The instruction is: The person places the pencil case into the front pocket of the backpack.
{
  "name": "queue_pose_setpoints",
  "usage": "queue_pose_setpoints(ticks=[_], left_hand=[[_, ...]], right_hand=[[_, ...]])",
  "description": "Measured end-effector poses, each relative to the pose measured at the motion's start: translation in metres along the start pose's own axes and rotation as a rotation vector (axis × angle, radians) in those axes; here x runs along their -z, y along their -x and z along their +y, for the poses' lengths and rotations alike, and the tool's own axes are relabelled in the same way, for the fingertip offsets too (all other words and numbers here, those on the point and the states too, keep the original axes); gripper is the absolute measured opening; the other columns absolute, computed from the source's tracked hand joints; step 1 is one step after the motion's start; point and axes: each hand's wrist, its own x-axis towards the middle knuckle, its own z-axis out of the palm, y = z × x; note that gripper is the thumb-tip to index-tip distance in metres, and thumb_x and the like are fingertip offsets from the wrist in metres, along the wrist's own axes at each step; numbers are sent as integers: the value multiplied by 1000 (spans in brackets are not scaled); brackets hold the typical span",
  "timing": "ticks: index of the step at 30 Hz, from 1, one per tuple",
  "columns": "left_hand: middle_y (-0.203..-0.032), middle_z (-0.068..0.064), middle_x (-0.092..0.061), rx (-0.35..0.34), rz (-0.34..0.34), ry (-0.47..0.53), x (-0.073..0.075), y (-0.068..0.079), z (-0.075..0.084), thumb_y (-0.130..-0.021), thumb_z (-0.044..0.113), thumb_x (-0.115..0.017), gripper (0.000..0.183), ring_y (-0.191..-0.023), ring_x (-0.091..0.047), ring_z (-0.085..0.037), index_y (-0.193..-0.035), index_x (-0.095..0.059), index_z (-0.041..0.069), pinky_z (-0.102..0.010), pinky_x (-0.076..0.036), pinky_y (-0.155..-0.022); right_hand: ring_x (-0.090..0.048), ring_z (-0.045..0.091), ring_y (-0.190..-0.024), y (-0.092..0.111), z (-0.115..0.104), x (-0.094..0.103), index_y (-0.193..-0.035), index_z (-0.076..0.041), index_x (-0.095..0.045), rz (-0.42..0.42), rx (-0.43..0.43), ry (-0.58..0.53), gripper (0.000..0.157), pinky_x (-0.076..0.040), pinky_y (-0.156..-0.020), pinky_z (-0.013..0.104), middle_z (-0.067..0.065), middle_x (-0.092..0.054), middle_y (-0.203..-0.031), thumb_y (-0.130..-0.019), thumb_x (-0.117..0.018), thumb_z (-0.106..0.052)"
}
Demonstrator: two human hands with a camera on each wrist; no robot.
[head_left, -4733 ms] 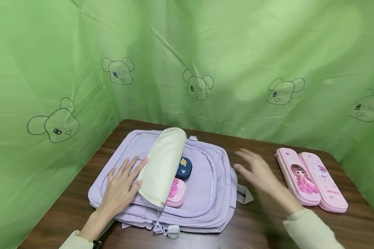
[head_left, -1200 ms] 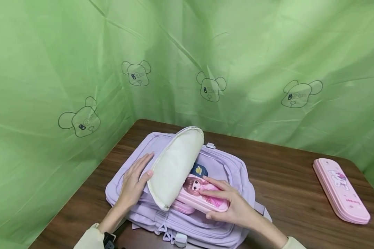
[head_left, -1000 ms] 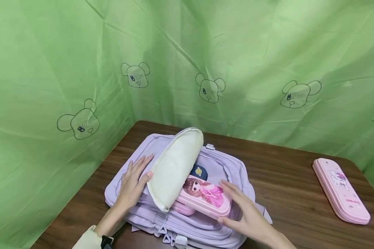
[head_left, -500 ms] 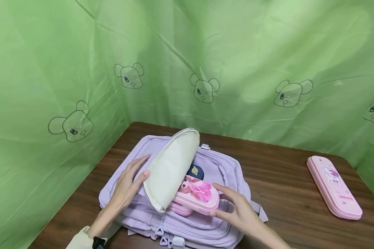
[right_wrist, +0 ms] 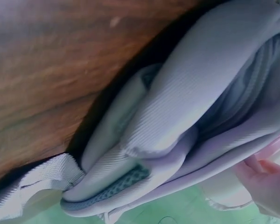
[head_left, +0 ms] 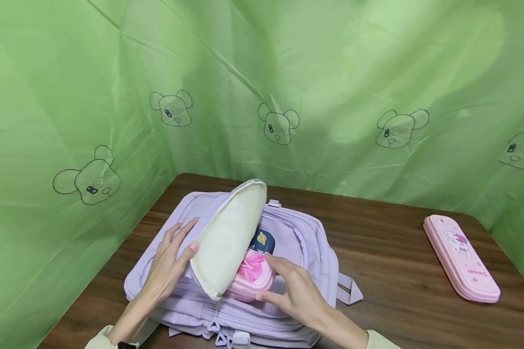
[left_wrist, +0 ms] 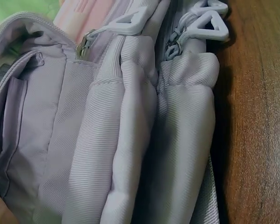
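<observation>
Backpack: the lilac fabric backpack point(head_left: 297, 242) lay flat on the dark wood-grain table point(head_left: 388, 252), as in the earlier frames; its cream-lined front flap point(head_left: 227, 237) stood open over the pocket mouth.
Change, case: half a second earlier the pink rigid pencil case with the girl print point(head_left: 251, 274) stuck well out of the pocket toward 3 o'clock; it now sat mostly under the flap, only its rounded pink end showing.
Change, table: of the two pink cases seen at the start, one long pink pencil case with a cartoon print point(head_left: 460, 257) remained at 3 o'clock, well apart from the backpack.
Meaning: judged from this, the girl-print case was nearly stowed; one case was left to pack.
Right hand: the right hand point(head_left: 297, 291) lay at 5 o'clock of the pocket, fingertips curled against the case's exposed end, thumb beneath it; a light pinch rather than a full clasp.
Left hand: the left hand point(head_left: 168, 264) rested at 9 o'clock with straight fingers on the backpack and the thumb propping the flap.
Hidden: most of the girl-print case, and the pink case beneath it; a dark blue case with a planet picture point(head_left: 261, 240) showed only in part.
Wrist views: left showed only fabric folds and white zip pulls point(left_wrist: 203, 21); right showed blurred fabric, a strap and a sliver of fingers point(right_wrist: 266, 182).
</observation>
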Motion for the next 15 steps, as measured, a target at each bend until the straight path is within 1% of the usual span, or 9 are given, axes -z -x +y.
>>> queue_pose_setpoints(ticks=[3, 5, 8, 11, 13, 15], left_hand=[[-143, -18, -30, -12, -3, -19, 2, -1, -1, -95, 35, -47, 51, -118, -37, -46, -144, -36, 27, -69, -34, -81], [-142, -19, -31, -25, -7, -48, 4, -3, -3, -95, 36, -47, 51, -117, -38, -46, -145, -35, 27, -68, -34, -80], [-141, -20, -32, -50, -9, -104, 5, -6, -6, -96, 37, -46, 51, -115, -40, -47, -145, -34, 27, -68, -35, -79], [-142, -20, -32, -65, -17, -140, 4, -6, -8, -96, 38, -45, 53, -116, -39, -49, -146, -32, 27, -71, -34, -79], [-143, -21, -31, -70, -23, -150, 3, -5, -8, -96, 38, -45, 53, -117, -38, -51, -146, -31, 26, -72, -32, -79], [-143, -22, -32, -73, -25, -153, 1, -3, -8, -96, 37, -46, 54, -118, -37, -52, -147, -30, 26, -73, -31, -80]], right_hand=[[-60, 8, -93, -3, 0, 1, -127, 6, -53, -24, -18, -11, 74, -51, -82, 29, 10, -61, -118, -71, -80, -34], [-60, 9, -95, -5, 0, 3, -129, 5, -51, -58, -33, -4, 74, -49, -85, 29, 9, -60, -121, -73, -78, -36], [-58, 13, -106, -8, 1, 10, -133, 2, -48, -136, -63, 32, 73, -45, -92, 32, 9, -56, -127, -79, -72, -41], [-52, 18, -117, -7, 2, 22, -137, -2, -44, -206, -107, 100, 75, -41, -97, 37, 9, -51, -134, -82, -65, -49], [-49, 20, -120, -3, 6, 33, -138, -3, -43, -219, -132, 142, 75, -40, -98, 40, 9, -49, -135, -84, -61, -52], [-47, 24, -122, 3, 12, 47, -138, -3, -43, -192, -153, 181, 75, -38, -99, 43, 11, -49, -136, -84, -62, -50]])
